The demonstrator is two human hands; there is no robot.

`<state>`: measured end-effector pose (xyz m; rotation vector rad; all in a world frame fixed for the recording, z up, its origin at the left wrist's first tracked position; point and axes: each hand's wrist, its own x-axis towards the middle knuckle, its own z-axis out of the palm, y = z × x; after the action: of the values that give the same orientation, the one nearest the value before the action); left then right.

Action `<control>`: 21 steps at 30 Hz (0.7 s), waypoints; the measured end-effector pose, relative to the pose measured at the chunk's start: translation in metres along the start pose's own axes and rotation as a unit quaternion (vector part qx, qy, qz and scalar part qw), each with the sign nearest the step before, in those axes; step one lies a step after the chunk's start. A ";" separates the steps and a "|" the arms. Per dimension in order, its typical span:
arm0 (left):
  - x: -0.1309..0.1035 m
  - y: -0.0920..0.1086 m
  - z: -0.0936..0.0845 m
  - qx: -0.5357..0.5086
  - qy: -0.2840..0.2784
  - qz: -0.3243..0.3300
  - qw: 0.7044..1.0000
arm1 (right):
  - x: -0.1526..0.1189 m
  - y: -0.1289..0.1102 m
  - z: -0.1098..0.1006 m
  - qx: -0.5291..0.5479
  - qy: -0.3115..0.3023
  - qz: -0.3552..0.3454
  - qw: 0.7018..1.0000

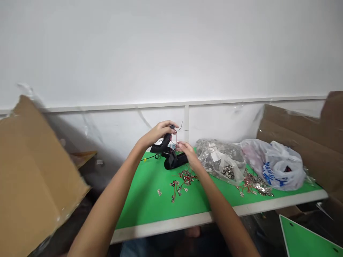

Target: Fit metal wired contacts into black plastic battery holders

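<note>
My left hand (160, 132) is closed around a black curved plastic shell (161, 145), held above the green table. Thin dark and red wires (176, 137) come out near its top end, by my left fingertips. My right hand (187, 150) is just to the right, its fingertips pinched at the lower end of a thin red wire. Below both hands a second black plastic piece (174, 162) lies on the table. In front of it are small metal parts with red and black wires (187, 176), loosely piled.
A clear plastic bag of small metal parts (219, 157) stands to the right, beside a white plastic bag (284, 167). More wired metal parts (255, 184) lie before them. Cardboard (34, 171) rises at the left, with more cardboard (292, 132) at the right. A white wall (160, 53) backs the table (150, 207).
</note>
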<state>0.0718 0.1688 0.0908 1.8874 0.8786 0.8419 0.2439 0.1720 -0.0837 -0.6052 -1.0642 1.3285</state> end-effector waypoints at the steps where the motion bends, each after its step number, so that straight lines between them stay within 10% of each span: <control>1: 0.006 -0.010 0.002 -0.033 -0.011 0.006 0.999 | 0.003 0.002 0.001 -0.022 0.001 -0.019 1.000; 7: 0.015 -0.056 0.005 -0.096 -0.059 0.033 0.993 | 0.011 0.019 0.007 -0.095 -0.014 -0.054 0.994; 21: -0.015 -0.150 0.000 -0.292 0.017 -0.037 0.956 | 0.008 0.030 0.001 -0.217 0.011 -0.092 0.972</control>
<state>0.0273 0.2130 -0.0463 1.3195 0.6247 0.9625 0.2280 0.1853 -0.1068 -0.8190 -1.3717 0.9281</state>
